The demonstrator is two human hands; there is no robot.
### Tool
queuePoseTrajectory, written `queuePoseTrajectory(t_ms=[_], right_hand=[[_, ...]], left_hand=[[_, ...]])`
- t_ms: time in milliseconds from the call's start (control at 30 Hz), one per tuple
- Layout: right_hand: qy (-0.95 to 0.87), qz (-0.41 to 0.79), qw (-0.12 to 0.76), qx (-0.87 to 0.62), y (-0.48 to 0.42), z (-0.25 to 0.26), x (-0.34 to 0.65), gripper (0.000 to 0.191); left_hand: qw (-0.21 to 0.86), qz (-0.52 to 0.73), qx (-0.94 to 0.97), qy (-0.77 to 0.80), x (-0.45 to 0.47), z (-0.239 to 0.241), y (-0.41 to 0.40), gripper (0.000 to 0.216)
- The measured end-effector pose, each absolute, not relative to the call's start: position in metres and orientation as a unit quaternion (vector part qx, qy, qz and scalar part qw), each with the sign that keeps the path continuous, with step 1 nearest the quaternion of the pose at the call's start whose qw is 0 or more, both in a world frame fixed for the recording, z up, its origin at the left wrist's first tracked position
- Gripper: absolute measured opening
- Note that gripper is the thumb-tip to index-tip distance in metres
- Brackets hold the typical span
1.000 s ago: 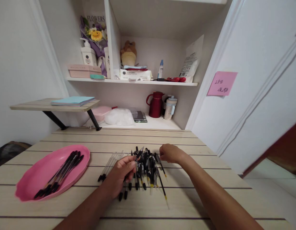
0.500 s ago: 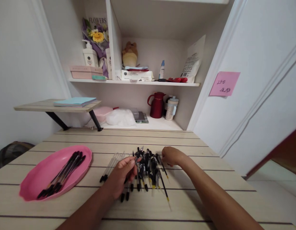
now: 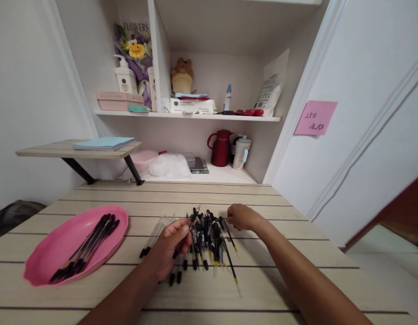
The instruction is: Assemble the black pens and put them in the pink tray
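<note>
Evidently, the left hand (image 3: 177, 238) had its grip closed on a slim pen (image 3: 194, 216) at the left of the pen heap (image 3: 209, 234) on the counter (image 3: 276, 289); the pen appeared light, stiff and slick, best held mid-barrel; the grip of the right hand (image 3: 242, 217) could not be determined.

On the table (image 3: 259, 291), the tray (image 3: 53, 243) lies at left, pens (image 3: 85, 250) in it; clear tubes (image 3: 157, 232) sit to its right, then the heap of pen parts (image 3: 209, 237), between left hand (image 3: 175, 239) and right hand (image 3: 241, 216). Behind (on the cabinet's bottom shelf (image 3: 225, 175)) stands a jug (image 3: 220, 149), left of a cup (image 3: 242, 155).
</note>
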State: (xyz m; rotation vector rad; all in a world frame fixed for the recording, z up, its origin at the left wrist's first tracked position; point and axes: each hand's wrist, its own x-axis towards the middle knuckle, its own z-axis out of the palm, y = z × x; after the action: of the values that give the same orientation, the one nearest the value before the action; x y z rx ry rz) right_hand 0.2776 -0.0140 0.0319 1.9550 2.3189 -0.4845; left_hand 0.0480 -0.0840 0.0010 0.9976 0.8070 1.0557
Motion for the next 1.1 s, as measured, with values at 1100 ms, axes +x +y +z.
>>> queuePoseTrajectory(t_ms=[1100], right_hand=[[0.719,-0.093,-0.061,0.686,-0.001,-0.004,0.260,0.027]], left_hand=[[0.687,0.439,0.452,0.362,0.048,0.000,-0.084,0.028]])
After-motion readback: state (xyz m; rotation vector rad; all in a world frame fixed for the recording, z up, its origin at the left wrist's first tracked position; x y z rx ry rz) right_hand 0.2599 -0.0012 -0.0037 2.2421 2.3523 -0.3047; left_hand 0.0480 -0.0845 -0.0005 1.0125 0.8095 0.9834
